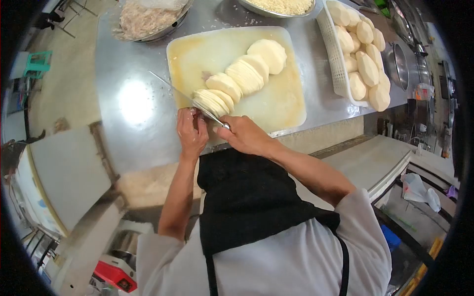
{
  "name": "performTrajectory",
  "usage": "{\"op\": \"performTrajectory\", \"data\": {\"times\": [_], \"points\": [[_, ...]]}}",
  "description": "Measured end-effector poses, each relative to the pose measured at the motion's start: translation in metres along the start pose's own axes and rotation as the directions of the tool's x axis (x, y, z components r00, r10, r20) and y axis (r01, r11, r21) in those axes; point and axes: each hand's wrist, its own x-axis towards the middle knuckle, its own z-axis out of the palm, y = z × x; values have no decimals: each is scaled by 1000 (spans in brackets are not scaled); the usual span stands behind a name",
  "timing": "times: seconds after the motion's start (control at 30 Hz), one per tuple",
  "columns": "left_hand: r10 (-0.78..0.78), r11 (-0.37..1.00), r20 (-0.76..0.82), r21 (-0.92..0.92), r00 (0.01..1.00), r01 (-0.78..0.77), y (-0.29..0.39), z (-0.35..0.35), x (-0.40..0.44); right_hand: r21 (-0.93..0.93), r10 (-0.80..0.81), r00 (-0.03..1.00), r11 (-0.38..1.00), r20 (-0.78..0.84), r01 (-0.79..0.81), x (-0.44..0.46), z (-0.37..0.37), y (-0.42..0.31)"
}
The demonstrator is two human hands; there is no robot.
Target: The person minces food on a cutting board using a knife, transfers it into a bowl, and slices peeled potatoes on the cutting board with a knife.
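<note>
My right hand is wrapped around the handle of a kitchen knife, whose long blade points to the upper left. My left hand is curled at the near side of the blade; whatever its fingers hold is hidden. Just across the blade, thin potato slices lean in a fanned stack. The row runs on to the upper right, through more sliced potato to a wide pale piece at its far end. All of it lies on a yellowish-white cutting board.
A white plastic basket heaped with peeled potatoes stands at the right. Behind the board are a bowl of pale shredded food and a metal bowl of pale chopped bits. The metal table ends near my apron.
</note>
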Motion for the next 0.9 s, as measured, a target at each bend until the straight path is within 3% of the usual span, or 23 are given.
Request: {"op": "performTrajectory", "data": {"times": [0.1, 0.23, 0.6, 0.7, 0.9], "points": [[34, 999, -38, 21, 999, -33, -2, 3, 0, 3, 6, 999, 1000, 35, -6, -28, -17, -26], [-9, 1000, -4, 19, 1000, 9, -1, 1, 0, 40, -33, 998, 999, -47, 35, -48, -14, -30], [24, 1000, -2, 4, 1000, -24, -5, -1, 0, -99, -120, 992, 988, -29, 116, 6, 8, 6], [13, 1000, -7, -19, 1000, -13, -1, -3, 0, -31, -116, 990, 993, -80, 114, -3, 2, -3], [-26, 1000, -11, -2, 1000, 26, 2, -2, 0, 28, -6, 1000, 1000, -3, 6, -46, -15, -32]]}}
